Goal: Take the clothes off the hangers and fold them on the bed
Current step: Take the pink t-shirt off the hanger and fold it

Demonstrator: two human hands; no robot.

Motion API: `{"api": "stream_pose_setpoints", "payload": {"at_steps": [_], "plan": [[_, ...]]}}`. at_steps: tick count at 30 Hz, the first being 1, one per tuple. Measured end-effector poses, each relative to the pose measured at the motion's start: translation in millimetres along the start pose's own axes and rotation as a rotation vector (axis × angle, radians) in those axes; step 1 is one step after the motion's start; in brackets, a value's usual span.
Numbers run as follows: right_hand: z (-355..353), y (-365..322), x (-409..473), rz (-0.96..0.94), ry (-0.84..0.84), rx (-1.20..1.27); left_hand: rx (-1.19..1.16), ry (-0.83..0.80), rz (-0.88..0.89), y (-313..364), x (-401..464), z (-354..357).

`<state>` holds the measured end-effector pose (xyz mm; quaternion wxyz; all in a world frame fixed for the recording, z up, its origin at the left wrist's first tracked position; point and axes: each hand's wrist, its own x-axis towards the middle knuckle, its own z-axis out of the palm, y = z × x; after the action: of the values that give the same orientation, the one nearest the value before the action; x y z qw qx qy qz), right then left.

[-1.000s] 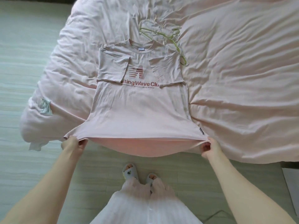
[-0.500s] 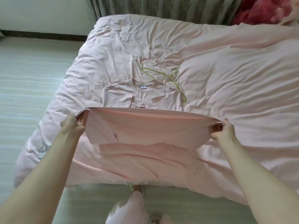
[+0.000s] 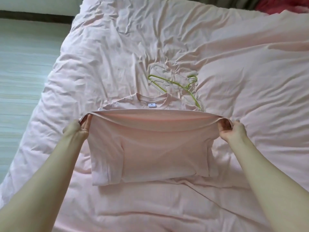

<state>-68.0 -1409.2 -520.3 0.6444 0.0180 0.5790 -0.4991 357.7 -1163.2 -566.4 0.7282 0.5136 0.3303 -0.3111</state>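
I am seeing the left hand (image 3: 78, 131) and right hand (image 3: 234, 131) each pinching a hem corner of the T-shirt (image 3: 148, 148), which is lying mid-bed | hem is hanging just short of the collar at 12 o'clock | bare hangers (image 3: 175, 82) are lying at 1 o'clock | I am judging this fold half done, final folds left

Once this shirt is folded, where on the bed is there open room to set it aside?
Open wrinkled pink duvet lies left of the pale pink T-shirt, more spreads right of it toward the red fabric, and a strip lies nearer the person. Crowded: just beyond the collar, where the green and clear wire hangers are piled.
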Motion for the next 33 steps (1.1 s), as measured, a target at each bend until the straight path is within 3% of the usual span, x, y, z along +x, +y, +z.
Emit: {"api": "stream_pose_setpoints", "payload": {"at_steps": [11, 14, 19, 23, 27, 31, 33], "plan": [[93.3, 33.3, 110.9, 0.000, 0.036, -0.179, 0.112, 0.100, 0.040, -12.7, 80.5, 67.3], [111.0, 47.5, 134.1, 0.021, 0.001, -0.200, 0.175, 0.039, 0.044, -25.1, 101.8, 84.6], [104.6, 72.9, 148.9, 0.080, -0.052, -0.435, 0.553, -0.041, 0.059, -56.0, 114.0, 81.5], [83.9, 93.6, 150.3, 0.114, -0.064, -0.614, 0.631, 0.005, 0.212, -65.2, 109.7, 72.4], [72.4, 115.0, 134.4, 0.159, -0.085, -0.882, 0.856, -0.011, 0.373, -71.8, 92.0, 64.0], [91.5, 130.8, 127.9, -0.008, -0.114, -0.939, 1.097, -0.157, 0.561, -82.1, 77.2, 73.5], [103.6, 134.3, 132.4, -0.179, -0.108, -1.099, 1.310, -0.232, 0.819, -85.5, 76.0, 87.2]]}}
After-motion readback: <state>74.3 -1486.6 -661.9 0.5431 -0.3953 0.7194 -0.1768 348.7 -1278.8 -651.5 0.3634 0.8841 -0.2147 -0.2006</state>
